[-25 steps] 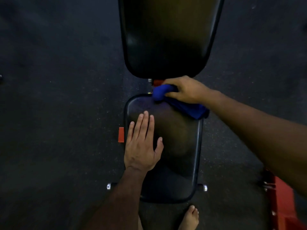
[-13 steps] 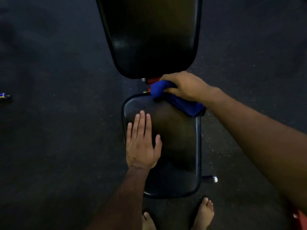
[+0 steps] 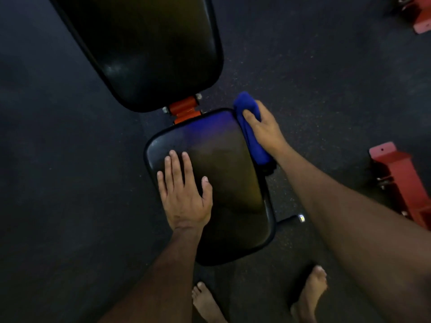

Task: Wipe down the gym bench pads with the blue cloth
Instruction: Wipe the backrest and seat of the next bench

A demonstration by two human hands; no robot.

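The black seat pad (image 3: pixel 228 183) of the gym bench lies in the middle of the head view, with the longer black back pad (image 3: pixel 149 50) beyond it. An orange hinge bracket (image 3: pixel 184 109) joins the two. My left hand (image 3: pixel 184 194) rests flat on the near left part of the seat pad, fingers straight. My right hand (image 3: pixel 263 129) grips the bunched blue cloth (image 3: pixel 250 127) against the seat pad's far right edge; part of the cloth hangs down the side.
Dark rubber floor (image 3: pixel 70 183) surrounds the bench. A red metal frame (image 3: pixel 401 183) stands on the floor at the right, another red piece (image 3: pixel 422 17) at the top right. A black foot bar with a silver cap (image 3: pixel 300 217) sticks out right of the seat. My bare feet (image 3: pixel 310 290) are below the pad.
My right hand has slid the blue cloth from the seat pad's far edge near the hinge over to its right side. The left hand stays flat on the pad. The view has shifted.
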